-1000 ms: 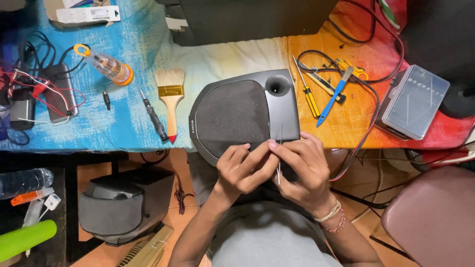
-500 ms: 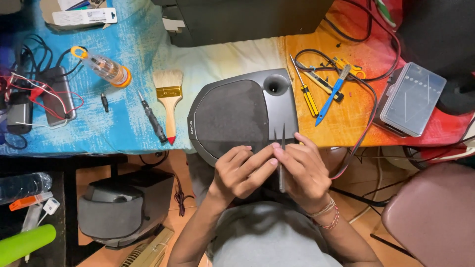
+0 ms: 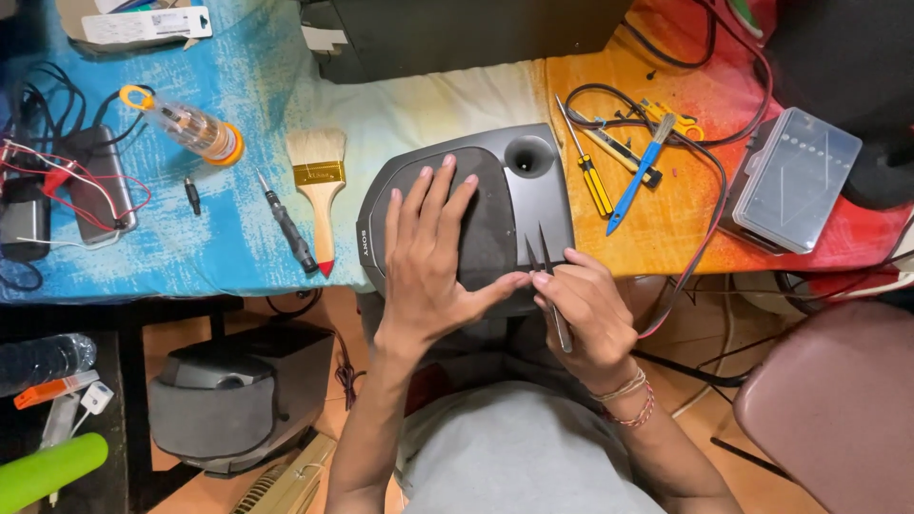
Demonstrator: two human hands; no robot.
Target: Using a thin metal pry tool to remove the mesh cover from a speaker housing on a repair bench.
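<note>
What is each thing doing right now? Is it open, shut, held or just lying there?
Speaker: flat on table, grille on.
Left hand: spread flat on grille.
Right hand: gripping tweezers.
Tweezers: tips apart, at grille edge.
Brush: lying unused.
Clear box: shut.

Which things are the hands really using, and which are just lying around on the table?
In use:
- grey speaker, under the left hand
- tweezers, in the right hand

Lying about:
- paintbrush
- yellow screwdriver
- blue tool
- black screwdriver
- clear plastic case
- bottle with orange cap
</note>
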